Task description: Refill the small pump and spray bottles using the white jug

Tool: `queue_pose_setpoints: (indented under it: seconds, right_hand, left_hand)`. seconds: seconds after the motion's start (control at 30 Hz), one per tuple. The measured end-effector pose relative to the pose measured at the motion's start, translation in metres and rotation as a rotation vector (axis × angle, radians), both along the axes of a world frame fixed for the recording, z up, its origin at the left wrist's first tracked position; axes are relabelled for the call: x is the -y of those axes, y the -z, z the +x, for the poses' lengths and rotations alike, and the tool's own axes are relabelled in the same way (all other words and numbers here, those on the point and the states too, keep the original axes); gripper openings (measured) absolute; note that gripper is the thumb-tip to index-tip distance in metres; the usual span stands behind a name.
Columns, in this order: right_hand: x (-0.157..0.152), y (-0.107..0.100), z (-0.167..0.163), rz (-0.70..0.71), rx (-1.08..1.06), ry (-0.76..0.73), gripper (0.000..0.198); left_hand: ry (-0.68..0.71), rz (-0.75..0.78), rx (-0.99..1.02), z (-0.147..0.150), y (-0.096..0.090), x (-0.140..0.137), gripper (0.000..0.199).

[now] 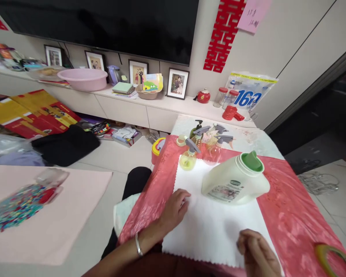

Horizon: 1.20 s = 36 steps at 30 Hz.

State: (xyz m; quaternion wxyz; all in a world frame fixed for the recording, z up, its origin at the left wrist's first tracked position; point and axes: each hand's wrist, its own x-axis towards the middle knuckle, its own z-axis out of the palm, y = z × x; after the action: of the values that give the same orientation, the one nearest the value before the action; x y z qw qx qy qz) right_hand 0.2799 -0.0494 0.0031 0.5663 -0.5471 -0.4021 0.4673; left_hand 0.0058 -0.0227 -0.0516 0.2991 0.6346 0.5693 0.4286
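Note:
A large pale-green plastic jug (230, 184) with a dark green pouring spout (252, 161) stands uncapped on a white scalloped-edge cloth (202, 231). My left hand (175, 209), with a silver bangle on the wrist, rests over the cloth left of the jug. Its fingers are loosely bent and apart, with nothing in them. Nearer to me on the right, my right hand (258, 252) has its fingers curled in; anything inside is hidden. Behind the cloth are a small spray bottle with yellowish liquid (187, 161), a pinkish spray bottle (212, 153) and several others.
Red plastic sheeting (288, 196) covers the table. A roll of yellow tape (331, 259) lies at its right front corner. On the left, colourful small pieces (20, 207) spread over a pink surface (75, 227). A low cabinet holds a pink basin (85, 80) and picture frames.

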Motion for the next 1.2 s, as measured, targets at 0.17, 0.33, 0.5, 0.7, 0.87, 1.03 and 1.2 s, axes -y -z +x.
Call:
queue_pose_setpoints:
  seconds: [0.17, 0.33, 0.5, 0.7, 0.87, 1.03, 1.2]
  right_hand:
    - [0.035, 0.015, -0.054, -0.072, -0.081, -0.375, 0.052]
    - [0.018, -0.009, -0.071, -0.004, -0.093, -0.462, 0.062]
    - [0.015, -0.037, -0.08, 0.101, -0.067, -0.477, 0.069]
    - [0.024, -0.035, -0.093, 0.094, 0.016, -0.43, 0.068]
    - [0.014, -0.007, -0.103, -0.013, 0.066, -0.409, 0.068]
    - [0.013, -0.002, -0.104, -0.058, 0.114, -0.374, 0.07]
    - [0.012, -0.006, -0.107, -0.09, 0.146, -0.367, 0.073]
  left_hand:
    - [0.09, -0.308, 0.309, -0.004, -0.037, 0.005, 0.048]
    - [0.114, -0.27, 0.499, -0.001, -0.067, 0.023, 0.065]
    - [0.071, -0.129, 0.515, -0.002, -0.089, 0.035, 0.072]
    - [0.069, -0.073, 0.479, 0.005, -0.089, 0.04, 0.074]
    - [-0.039, -0.311, 0.343, 0.014, -0.067, 0.036, 0.076]
    - [-0.028, -0.33, 0.318, 0.019, -0.064, 0.036, 0.076]
    - [-0.042, -0.317, 0.31, 0.02, -0.064, 0.036, 0.074]
